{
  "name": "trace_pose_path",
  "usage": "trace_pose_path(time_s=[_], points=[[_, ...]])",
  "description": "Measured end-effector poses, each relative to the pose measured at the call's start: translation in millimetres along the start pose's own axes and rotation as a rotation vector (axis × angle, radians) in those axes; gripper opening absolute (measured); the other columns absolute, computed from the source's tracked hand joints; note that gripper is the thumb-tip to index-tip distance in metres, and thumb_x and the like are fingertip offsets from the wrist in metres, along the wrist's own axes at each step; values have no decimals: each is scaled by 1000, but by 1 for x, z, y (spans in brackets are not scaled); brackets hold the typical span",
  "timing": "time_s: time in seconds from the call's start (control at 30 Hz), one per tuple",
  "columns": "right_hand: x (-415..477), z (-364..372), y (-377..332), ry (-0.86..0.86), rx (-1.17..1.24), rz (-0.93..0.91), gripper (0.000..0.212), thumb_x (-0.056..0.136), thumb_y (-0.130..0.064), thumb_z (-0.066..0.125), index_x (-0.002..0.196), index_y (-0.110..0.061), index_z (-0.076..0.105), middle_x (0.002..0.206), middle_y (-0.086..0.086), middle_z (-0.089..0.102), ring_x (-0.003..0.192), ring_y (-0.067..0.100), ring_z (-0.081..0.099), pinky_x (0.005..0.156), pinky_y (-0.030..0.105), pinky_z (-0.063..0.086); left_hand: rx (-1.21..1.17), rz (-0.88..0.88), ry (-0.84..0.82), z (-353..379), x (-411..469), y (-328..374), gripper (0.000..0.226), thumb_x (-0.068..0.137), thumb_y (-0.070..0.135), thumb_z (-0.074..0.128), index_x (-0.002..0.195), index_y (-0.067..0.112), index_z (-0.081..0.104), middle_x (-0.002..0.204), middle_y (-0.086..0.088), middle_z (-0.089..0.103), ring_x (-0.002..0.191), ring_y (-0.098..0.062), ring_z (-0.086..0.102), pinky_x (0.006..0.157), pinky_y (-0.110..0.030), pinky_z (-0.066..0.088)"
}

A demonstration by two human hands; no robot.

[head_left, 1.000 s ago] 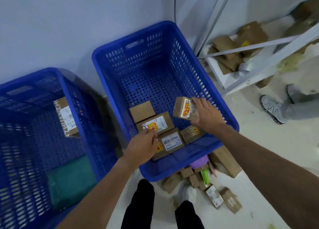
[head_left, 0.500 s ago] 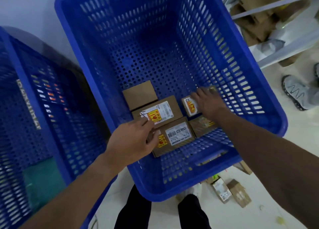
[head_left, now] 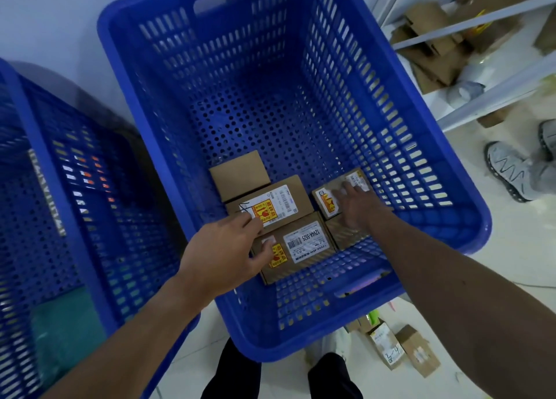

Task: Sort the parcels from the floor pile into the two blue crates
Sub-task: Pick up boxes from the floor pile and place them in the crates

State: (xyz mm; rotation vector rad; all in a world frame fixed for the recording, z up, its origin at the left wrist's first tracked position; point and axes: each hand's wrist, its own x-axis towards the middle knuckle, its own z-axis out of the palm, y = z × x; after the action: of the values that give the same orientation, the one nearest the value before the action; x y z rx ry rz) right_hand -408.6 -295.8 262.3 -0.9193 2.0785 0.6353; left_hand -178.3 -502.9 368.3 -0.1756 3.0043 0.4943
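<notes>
The right hand (head_left: 358,206) was laid flat inside the near blue crate (head_left: 436,146), fingers spread, pinching nothing. A small orange-labelled parcel (head_left: 326,201) was touched by its thumb side, and a brown parcel (head_left: 356,177) was covered by its fingertips. The left hand (head_left: 228,248) was held with fingers loosely bent and nothing gripped. A labelled box (head_left: 285,200) was touched by its fingertips and a barcode box (head_left: 304,245) by its thumb. Beyond those fingertips a plain box (head_left: 239,174) was set. Floor parcels (head_left: 412,350) were seen behind the right wrist, outside the crate.
</notes>
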Motion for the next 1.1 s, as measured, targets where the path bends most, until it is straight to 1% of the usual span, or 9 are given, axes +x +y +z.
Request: trace_pose_path(time_s=[0.2,0.3,0.5,0.57,0.7,0.8,0.9,1.0,1.1], points=[[-20,-4,-10,-31,118,44,68,98,-31,44,157,-20,12,162,10,10,144,33,23,108,56,35,12,24,30,1,-1,-2,42,96,54,36,88,23,65,77,10,57,64,-12,55,49,-32,48],[-40,-13,-12,-16,145,40,69,97,-39,45,156,-19,16,161,10,15,142,33,27,109,54,35,14,42,40,0,-2,-1,45,95,53,36,84,20,64,74,7,57,60,-15,55,47,-33,47],[-120,-44,-4,97,287,52,67,95,-41,54,152,-18,27,153,8,27,138,32,35,104,47,40,57,7,66,-5,-5,6,42,92,45,40,78,14,63,68,1,54,55,-19,53,44,-28,39],[-155,-49,1,139,348,58,65,94,-41,55,150,-19,31,149,8,31,136,31,38,104,45,39,89,-11,55,-14,-9,18,40,92,43,42,79,12,64,71,-2,57,59,-23,58,45,-30,44],[-226,-44,6,229,410,30,58,93,-40,53,146,-24,33,141,8,38,132,32,42,106,46,41,67,-129,6,-45,-27,60,26,91,33,54,89,9,64,85,-9,63,76,-29,64,55,-36,49],[-274,-30,8,281,486,39,60,93,-35,49,148,-21,29,144,10,36,130,35,42,104,48,42,76,-147,-18,-66,-47,94,28,94,33,49,103,9,60,98,-11,63,82,-29,64,59,-38,52],[-307,-9,5,338,457,25,53,93,-29,49,142,-13,37,138,12,41,127,34,44,102,44,42,79,-207,-58,-76,-65,127,33,97,32,46,118,9,57,106,-10,63,94,-29,63,68,-39,51],[-329,20,0,364,481,-5,57,94,-26,50,147,-13,33,146,11,37,132,32,40,102,42,40,29,-289,6,-74,-83,162,30,98,28,48,117,8,58,108,-10,63,100,-28,61,73,-40,51],[-344,52,2,292,498,-19,65,93,-25,50,152,-14,26,155,10,26,140,32,34,105,41,39,-36,-362,77,-68,-107,188,29,96,29,52,118,10,57,110,-8,59,100,-26,60,71,-37,50]])
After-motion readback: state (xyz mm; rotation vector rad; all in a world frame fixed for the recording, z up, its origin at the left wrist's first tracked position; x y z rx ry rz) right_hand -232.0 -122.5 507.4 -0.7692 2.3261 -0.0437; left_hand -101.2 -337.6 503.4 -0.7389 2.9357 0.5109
